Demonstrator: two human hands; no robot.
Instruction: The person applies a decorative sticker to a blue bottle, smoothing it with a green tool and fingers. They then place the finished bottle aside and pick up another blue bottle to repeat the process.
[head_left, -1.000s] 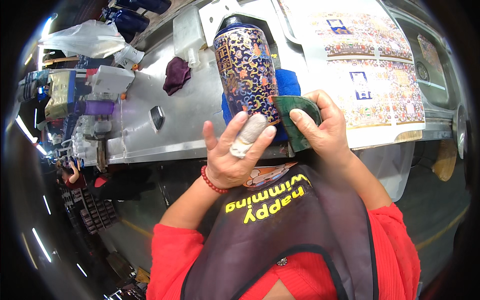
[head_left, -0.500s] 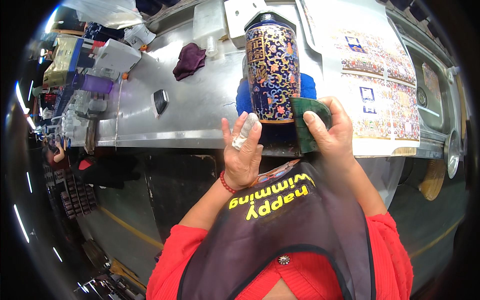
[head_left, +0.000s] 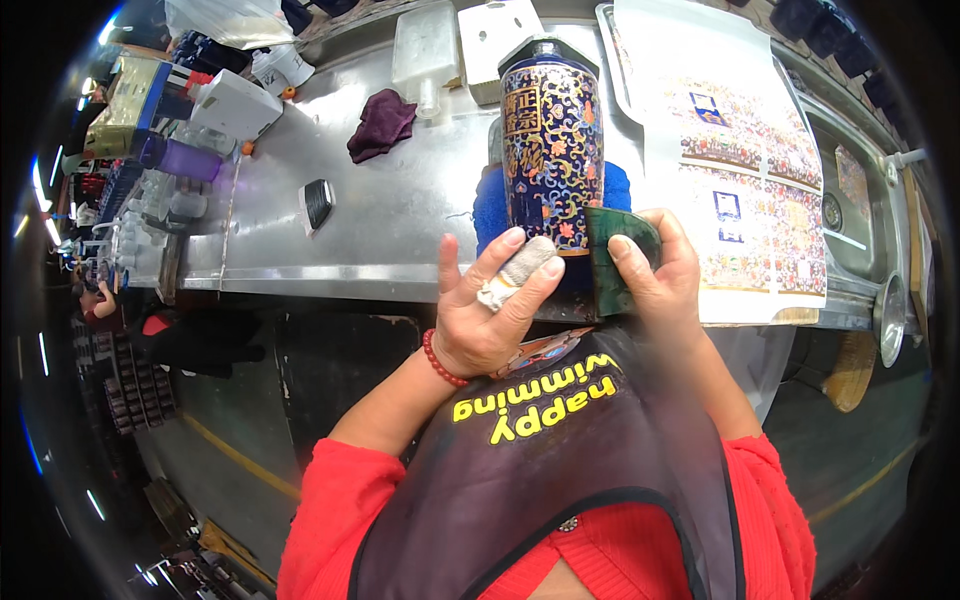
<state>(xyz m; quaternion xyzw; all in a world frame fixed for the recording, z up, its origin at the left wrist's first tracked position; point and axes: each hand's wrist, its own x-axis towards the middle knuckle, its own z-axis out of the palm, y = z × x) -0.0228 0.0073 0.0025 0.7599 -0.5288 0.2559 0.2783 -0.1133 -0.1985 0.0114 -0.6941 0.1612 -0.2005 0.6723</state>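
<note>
A dark blue bottle (head_left: 550,150) with a colourful floral pattern and gold lines lies on a blue towel (head_left: 617,190), its neck pointing away from me. My right hand (head_left: 662,275) grips a dark green flat scraper (head_left: 612,262) between thumb and fingers. The scraper's straight edge is at the right side of the bottle's near end. My left hand (head_left: 492,315) is open, fingers spread, with its fingertips at the near left end of the bottle. One of its fingers wears a greyish-white cloth wrap (head_left: 520,270). Whether those fingertips touch the bottle, I cannot tell.
Patterned decal sheets (head_left: 755,190) lie on the right, beside a metal sink (head_left: 860,215). A dark purple cloth (head_left: 382,125) and a small black-and-white object (head_left: 317,204) rest on the steel table (head_left: 270,210). A clear plastic container (head_left: 425,50) stands at the back.
My left hand has moved right, its wrapped finger tilting toward the bottle's near end. My right hand keeps its grip on the scraper beside the bottle. The whole view has shifted slightly.
</note>
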